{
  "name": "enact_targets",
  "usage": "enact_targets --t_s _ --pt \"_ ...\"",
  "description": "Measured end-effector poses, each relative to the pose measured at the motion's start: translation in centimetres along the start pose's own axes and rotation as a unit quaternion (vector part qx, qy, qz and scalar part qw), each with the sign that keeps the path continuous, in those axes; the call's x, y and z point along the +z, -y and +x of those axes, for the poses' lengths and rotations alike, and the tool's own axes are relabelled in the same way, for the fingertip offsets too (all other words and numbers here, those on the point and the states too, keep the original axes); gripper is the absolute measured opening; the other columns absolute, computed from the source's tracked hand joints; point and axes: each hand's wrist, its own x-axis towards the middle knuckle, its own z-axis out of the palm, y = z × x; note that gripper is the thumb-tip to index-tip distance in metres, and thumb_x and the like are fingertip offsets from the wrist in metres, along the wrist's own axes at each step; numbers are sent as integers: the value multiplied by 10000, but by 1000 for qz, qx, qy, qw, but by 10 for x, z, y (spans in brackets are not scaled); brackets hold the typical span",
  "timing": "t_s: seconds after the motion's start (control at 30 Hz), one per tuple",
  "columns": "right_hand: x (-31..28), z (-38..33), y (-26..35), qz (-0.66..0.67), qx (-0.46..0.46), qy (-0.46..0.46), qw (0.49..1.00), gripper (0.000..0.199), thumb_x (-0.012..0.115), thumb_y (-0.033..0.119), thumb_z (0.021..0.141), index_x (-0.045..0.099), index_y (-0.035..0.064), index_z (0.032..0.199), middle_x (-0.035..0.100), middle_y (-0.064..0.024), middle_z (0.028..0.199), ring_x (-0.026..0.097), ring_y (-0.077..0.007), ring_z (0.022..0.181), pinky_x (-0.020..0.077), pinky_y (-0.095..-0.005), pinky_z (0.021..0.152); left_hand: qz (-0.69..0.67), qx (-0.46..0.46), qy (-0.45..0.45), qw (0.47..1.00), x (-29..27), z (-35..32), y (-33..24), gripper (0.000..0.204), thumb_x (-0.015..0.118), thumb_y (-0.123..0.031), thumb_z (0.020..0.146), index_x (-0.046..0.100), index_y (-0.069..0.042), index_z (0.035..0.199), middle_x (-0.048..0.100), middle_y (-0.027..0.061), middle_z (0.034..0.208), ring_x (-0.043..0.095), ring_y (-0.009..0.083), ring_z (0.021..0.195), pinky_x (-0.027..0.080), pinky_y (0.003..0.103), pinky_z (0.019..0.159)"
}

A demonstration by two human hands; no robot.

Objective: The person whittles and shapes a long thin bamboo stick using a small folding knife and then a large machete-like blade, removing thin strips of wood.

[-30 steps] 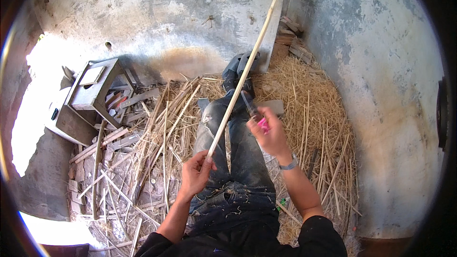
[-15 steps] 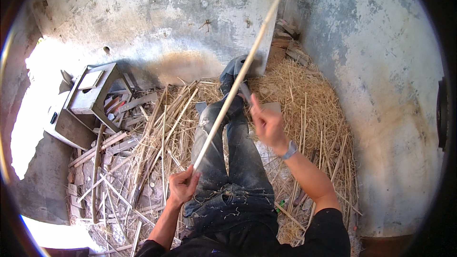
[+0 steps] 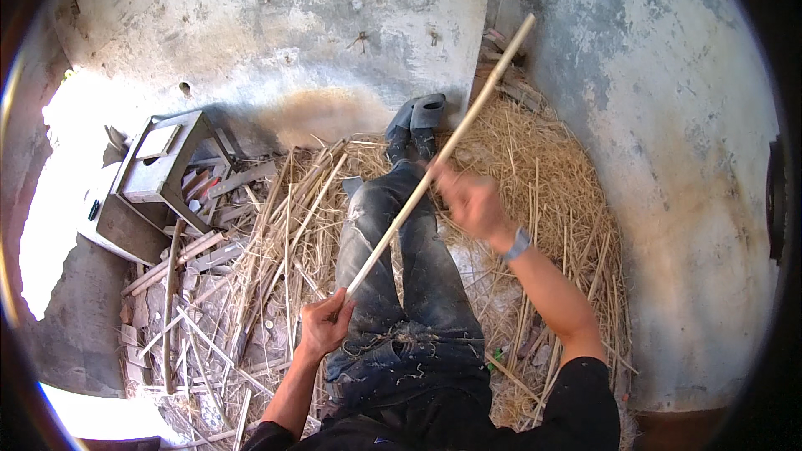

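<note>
A long pale wooden stick [image 3: 462,125] slants up and away to the right across my legs. My left hand [image 3: 326,326] is closed around its near end, thumb on top, just in front of my lap. Beside the middle of the stick is my right hand [image 3: 474,205], smeared by motion, with its fingers curled and reaching to the wood. Whatever it grips is hidden or blurred. Thin curled shavings cling to my dark trousers [image 3: 372,242] and shirt.
Straw [image 3: 535,159] and shavings cover the floor at right. Sticks and canes [image 3: 259,259] lie heaped on the left, by a wooden stool [image 3: 171,163] with scraps beneath it. A worn plaster wall [image 3: 284,42] rises ahead; bricks [image 3: 522,92] sit in the corner.
The stick's far end has dropped and swung right. My right hand has shifted slightly right; a narrow grey piece seen at its fingers earlier no longer shows. My left hand keeps its grip.
</note>
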Motion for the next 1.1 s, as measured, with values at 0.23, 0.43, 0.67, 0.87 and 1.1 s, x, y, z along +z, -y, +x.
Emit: enact_targets --t_s 0.23,0.43,0.67,0.87,1.1 --pt "33 -34 54 62 -85 95 990 411 600 95 1023 635 89 1433 702 -109 810 571 -138 527 453 -332 490 -45 -75 10 996 10 8 -15 241 729 -124 962 730 73 1101 590 62 602 552 79 544 440 279 519" --pt "38 -12 5 122 -20 -98 987 388 622 85 977 700 120 1356 657 -80 736 571 -223 505 484 -354 500 -88 -99 46 990 20 20 -31 250 723 -143 976 733 74 1099 611 48 612 561 51 577 456 269 535" --pt "38 -6 48 108 -39 -15 993 560 626 72 921 602 159 1474 592 -80 653 569 -235 522 501 -384 499 -80 -88 27 992 21 35 -45 265 751 -143 964 741 76 1112 635 59 600 558 50 551 455 276 515" --pt "46 -17 70 149 -44 15 988 399 608 63 1006 638 41 1403 682 -143 755 608 -196 560 490 -377 536 -80 -103 36 991 23 35 -47 253 736 -157 981 742 75 1083 642 36 618 563 46 570 452 271 523" --pt "52 -38 86 182 2 113 977 448 602 71 974 638 76 1420 756 -210 1045 677 -284 674 565 -372 631 -115 -126 34 985 26 41 -53 260 733 -171 991 752 72 1081 657 6 638 542 25 588 443 267 518"
